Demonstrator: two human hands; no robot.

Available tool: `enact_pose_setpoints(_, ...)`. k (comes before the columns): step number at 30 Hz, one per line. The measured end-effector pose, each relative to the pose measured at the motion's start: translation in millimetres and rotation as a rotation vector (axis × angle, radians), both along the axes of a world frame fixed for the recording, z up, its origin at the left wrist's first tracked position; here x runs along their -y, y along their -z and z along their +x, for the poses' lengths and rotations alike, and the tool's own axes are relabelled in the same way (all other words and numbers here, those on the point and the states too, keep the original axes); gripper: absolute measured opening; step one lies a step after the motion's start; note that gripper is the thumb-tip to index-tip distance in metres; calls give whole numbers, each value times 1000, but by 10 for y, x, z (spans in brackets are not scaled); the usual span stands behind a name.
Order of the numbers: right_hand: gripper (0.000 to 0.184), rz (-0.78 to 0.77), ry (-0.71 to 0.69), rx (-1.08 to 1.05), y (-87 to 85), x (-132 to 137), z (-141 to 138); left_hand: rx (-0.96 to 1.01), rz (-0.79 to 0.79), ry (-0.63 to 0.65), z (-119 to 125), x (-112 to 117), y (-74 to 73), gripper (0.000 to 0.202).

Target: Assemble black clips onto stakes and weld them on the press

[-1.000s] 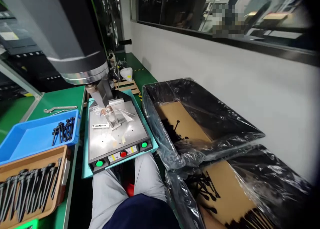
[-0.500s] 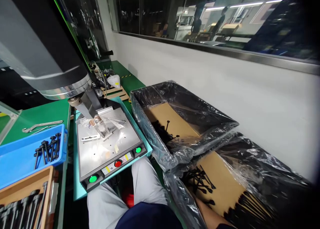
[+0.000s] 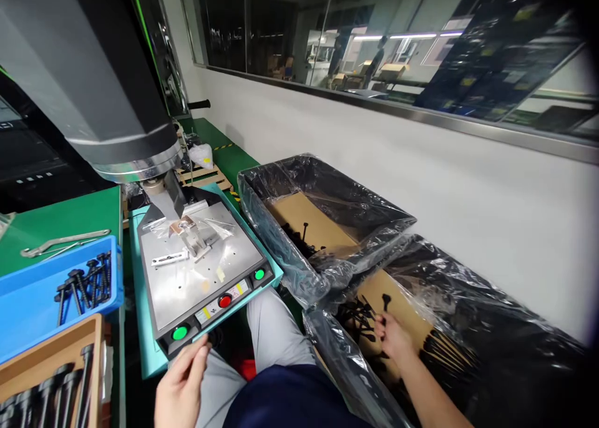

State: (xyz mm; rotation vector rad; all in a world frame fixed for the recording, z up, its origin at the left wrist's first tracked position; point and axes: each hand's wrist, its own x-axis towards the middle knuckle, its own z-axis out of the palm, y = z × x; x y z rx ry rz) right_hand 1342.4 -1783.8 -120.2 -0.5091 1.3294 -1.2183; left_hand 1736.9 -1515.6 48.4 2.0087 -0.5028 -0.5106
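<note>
In the head view my right hand [image 3: 394, 338] is closed round a black knob-ended rod [image 3: 386, 299], its head standing up above the fingers. This hand is over a plastic-lined bin [image 3: 330, 334], where more black rods [image 3: 442, 348] lie on a cardboard sheet [image 3: 409, 300]. My left hand [image 3: 183, 381] is above my lap, thumb and fingers pressed together, with nothing visible in them. Just beyond it is the front edge of a machine bed [image 3: 163, 297] with two green buttons [image 3: 180, 333] and a red one [image 3: 225, 301]. A metal fixture [image 3: 191, 236] stands on the bed under the machine head [image 3: 140, 147].
A second plastic-lined bin [image 3: 369, 206] holds cardboard and black rods. To the left, a blue tray [image 3: 32, 291] and an orange-brown box [image 3: 51, 347] hold black bolt-like parts. A wrench [image 3: 65, 241] lies on the green table [image 3: 60, 213]. A wall with a window runs along the right.
My right hand has risen into view over the near bin, now with a black rod in it. My left hand has come in from below. The camera view has shifted slightly.
</note>
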Motion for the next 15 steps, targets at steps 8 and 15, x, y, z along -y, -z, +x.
enact_pose_setpoints(8, 41, -283, -169, 182, -1280, 41, 612, -281, -254, 128, 16, 400, 160, 43)
enact_pose_setpoints(15, 33, -413, -851, 82, -1499, -551, 1933, -394, -416, 68, 9, 453, 101, 39)
